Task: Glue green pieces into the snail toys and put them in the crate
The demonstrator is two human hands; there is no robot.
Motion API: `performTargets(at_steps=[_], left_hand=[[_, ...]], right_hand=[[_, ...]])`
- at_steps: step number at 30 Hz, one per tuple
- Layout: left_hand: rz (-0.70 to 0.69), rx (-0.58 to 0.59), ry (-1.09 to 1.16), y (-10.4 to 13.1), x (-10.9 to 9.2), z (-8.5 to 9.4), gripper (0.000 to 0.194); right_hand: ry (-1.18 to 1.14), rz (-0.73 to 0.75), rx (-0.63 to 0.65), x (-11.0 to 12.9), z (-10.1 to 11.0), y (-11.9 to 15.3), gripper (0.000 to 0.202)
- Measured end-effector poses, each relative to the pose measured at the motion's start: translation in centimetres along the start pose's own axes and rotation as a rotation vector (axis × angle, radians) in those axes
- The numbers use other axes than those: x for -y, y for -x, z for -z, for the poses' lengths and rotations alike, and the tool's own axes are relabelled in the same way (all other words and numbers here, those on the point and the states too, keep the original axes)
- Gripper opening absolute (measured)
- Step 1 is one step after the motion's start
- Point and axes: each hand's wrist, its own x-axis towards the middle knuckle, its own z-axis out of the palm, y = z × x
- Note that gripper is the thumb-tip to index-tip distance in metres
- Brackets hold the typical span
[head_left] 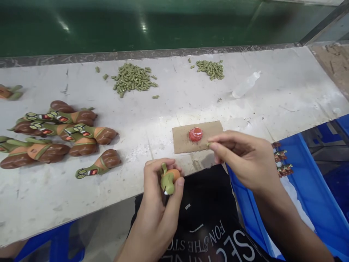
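My left hand (160, 203) is wrapped round a green and orange toy figure (169, 180), its green head pointing toward me. Between the thumb and fingertips of my right hand (240, 156) is pinched a small green piece (209, 144), mostly hidden by the fingers. That hand hovers at the right end of a cardboard piece (180, 143), which carries a red glossy blob (195, 134). Small green pieces like it lie in a larger pile (133, 80) and a smaller pile (211, 69) at the back of the table.
Several brown, green and orange figures (81, 138) lie on the left of the white table (131, 127). A translucent squeeze bottle (246, 85) lies at the back right. Below the table's right edge stands a blue crate (308, 182) with small figures (283, 163) inside.
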Motion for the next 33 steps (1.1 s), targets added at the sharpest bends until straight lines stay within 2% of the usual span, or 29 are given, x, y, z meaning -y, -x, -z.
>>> performTargets(at_steps=[2,5,7,10,14,18,20,22,24,27,29,31,33], left_hand=[[-0.08,-0.02,-0.089,-0.6,0.4,0.4,0.031],[-0.239,-0.007,-0.296,-1.6,0.3,1.2,0.027],[-0.256,-0.067,-0.334,-1.9,0.0,1.6,0.023],[-0.128,-0.175,-0.203,-1.8,-0.3,1.7,0.022],[0.055,-0.176,-0.035,-1.5,-0.1,1.4,0.025],[0.054,-0.192,-0.016,-1.4,0.2,1.1,0.027],[0.056,-0.209,0.075,-1.4,0.0,1.0,0.031],[0.114,-0.179,0.157,-1.5,-0.3,1.1,0.033],[0.18,-0.098,0.181,-1.6,-0.5,1.1,0.023],[0.165,-0.004,0.199,-2.0,-0.7,1.0,0.02],[0.156,0.017,0.238,-2.4,-0.7,0.7,0.02],[0.2,0.026,0.312,-2.7,-0.6,0.3,0.021],[0.233,0.056,0.413,-2.9,-0.5,-0.1,0.024]], right_hand=[[0.144,0.108,-0.045,-0.1,0.1,-1.2,0.01],[0.34,0.248,-0.027,-0.2,0.1,-2.7,0.011],[0.436,0.29,-0.007,0.0,0.1,-3.3,0.013],[0.512,0.303,0.023,0.3,0.0,-3.7,0.015],[0.535,0.326,0.018,0.3,-0.3,-3.5,0.021],[0.548,0.322,0.026,-0.3,-0.5,-3.3,0.02],[0.543,0.321,0.015,-0.5,-0.5,-3.2,0.02],[0.534,0.329,-0.007,-0.6,-0.6,-3.1,0.019],[0.526,0.333,-0.017,-0.7,-0.7,-3.1,0.018],[0.506,0.314,-0.016,-0.6,-0.9,-3.0,0.019],[0.465,0.282,-0.032,-0.5,-1.0,-2.9,0.018],[0.353,0.218,-0.08,-0.3,-1.1,-2.5,0.016],[0.143,0.109,-0.119,-0.2,-1.3,-1.8,0.011]])
